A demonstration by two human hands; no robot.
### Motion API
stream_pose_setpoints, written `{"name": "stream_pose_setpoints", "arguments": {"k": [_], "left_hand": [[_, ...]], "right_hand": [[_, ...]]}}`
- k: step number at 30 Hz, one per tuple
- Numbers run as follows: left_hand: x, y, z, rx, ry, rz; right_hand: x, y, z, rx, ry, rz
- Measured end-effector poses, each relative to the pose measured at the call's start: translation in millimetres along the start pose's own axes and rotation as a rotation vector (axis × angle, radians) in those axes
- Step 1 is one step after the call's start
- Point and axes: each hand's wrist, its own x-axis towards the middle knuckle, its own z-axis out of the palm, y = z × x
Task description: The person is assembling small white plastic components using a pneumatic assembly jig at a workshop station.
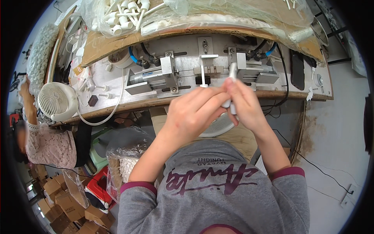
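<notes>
My left hand and my right hand meet in front of the metal fixture, fingers closed. Between them is a white plastic tube piece; its end sticks up past my right fingertips. More white plastic shows beneath the fingers, though I cannot tell whether it is the same piece. Just beyond my hands, a small metal block sits in the middle of the fixture. A white plastic T-shaped part stands beside it. Metal cylinder units flank the block, one left and one right, with black and blue hoses.
A cardboard sheet at the back bears a plastic bag of white fittings. On the left are a white fan and loose white parts; a black phone lies right. A co-worker sits far left, above cardboard boxes.
</notes>
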Motion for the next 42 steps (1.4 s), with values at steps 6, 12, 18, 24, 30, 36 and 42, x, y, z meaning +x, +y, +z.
{"name": "stream_pose_setpoints", "arguments": {"k": [6,12,18,24,30,36,42], "left_hand": [[-13,0,-4,-0.055,0.018,-0.120],[-25,-12,11,0.339,-0.079,-0.144],[-16,-20,15,0.439,-0.192,-0.178],[-13,-17,9,0.418,-0.213,-0.192],[18,16,-4,-0.131,0.102,-0.085],[20,17,-33,-0.013,0.137,-0.182],[-23,11,-41,0.019,0.069,-0.277]], "right_hand": [[7,7,-4,0.126,-0.145,0.009],[5,11,-14,0.132,0.029,-0.111],[-5,-1,-22,0.445,-0.021,-0.075],[-10,-6,-22,-0.155,0.234,-0.372],[5,-35,-9,0.262,-0.040,-0.121],[118,-116,-90,-0.279,0.325,-0.510],[289,-166,-278,-1.054,0.851,-0.350]]}}
